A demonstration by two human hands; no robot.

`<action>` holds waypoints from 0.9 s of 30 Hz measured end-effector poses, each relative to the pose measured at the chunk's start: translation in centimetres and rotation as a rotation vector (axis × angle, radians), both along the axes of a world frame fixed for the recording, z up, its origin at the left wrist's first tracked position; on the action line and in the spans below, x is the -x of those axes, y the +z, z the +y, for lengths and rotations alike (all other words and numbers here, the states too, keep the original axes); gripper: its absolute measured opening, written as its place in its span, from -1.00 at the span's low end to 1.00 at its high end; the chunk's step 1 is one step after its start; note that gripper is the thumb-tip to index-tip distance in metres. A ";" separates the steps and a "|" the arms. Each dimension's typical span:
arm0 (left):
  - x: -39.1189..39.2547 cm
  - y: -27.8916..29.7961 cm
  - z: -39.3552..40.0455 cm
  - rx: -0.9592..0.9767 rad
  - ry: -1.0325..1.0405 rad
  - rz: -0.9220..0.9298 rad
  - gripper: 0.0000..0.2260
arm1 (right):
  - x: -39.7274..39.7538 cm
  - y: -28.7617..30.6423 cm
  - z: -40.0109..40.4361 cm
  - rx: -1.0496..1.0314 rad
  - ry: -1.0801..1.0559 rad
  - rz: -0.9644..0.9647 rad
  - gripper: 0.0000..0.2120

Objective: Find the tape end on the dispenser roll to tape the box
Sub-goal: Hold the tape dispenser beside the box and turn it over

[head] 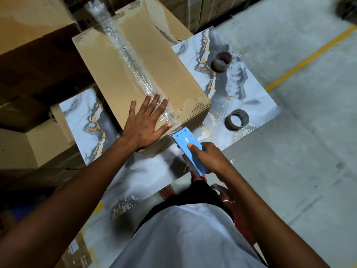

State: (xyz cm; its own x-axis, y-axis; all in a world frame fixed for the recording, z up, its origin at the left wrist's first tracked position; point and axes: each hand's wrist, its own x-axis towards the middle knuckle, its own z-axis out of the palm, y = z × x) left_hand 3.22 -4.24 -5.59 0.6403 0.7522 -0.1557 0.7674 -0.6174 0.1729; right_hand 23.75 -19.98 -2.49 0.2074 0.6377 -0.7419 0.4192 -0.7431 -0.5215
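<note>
1. Fingers of the right hand [209,158] are wrapped tight around one blue tape dispenser [190,149], index finger laid along its flat top; its front edge sits at the near corner of the box, touching the tape strip. The roll itself is hidden under the blue body.
2. Left hand [144,125] lies flat and spread on the box [119,74], gripping nothing, its fingertips on the strip.
3. One strip of clear, wrinkled tape [127,55] runs the length of the closed brown box top.
4. Two brown tape rolls stand on the marble-patterned table [251,89]: the far roll [222,61] and the near roll [237,119], well apart.
5. Printing on the box edges is too small to read.
</note>
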 end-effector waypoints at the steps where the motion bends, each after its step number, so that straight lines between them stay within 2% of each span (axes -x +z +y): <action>1: 0.0 0.0 0.0 -0.003 -0.001 -0.001 -0.25 | -0.2 0.4 0.4 0.029 0.015 0.005 -0.44; 7: 0.0 0.1 -0.1 -0.011 -0.006 -0.009 -0.24 | -1.1 2.0 1.8 0.094 0.023 0.010 -0.47; 10: 0.0 0.1 0.0 -0.016 -0.007 -0.010 -0.24 | -0.9 2.7 2.1 0.106 0.089 -0.050 -0.45; 17: 0.0 -0.1 0.1 -0.023 -0.011 -0.004 -0.24 | -0.3 4.3 2.8 0.093 0.208 -0.156 -0.54; 24: 0.1 -0.1 0.0 -0.024 -0.014 -0.002 -0.25 | -0.6 5.4 3.6 0.130 0.168 -0.099 -0.44; 27: 0.1 -0.1 0.0 -0.026 -0.013 -0.009 -0.25 | -0.7 6.0 4.1 0.141 0.157 -0.060 -0.45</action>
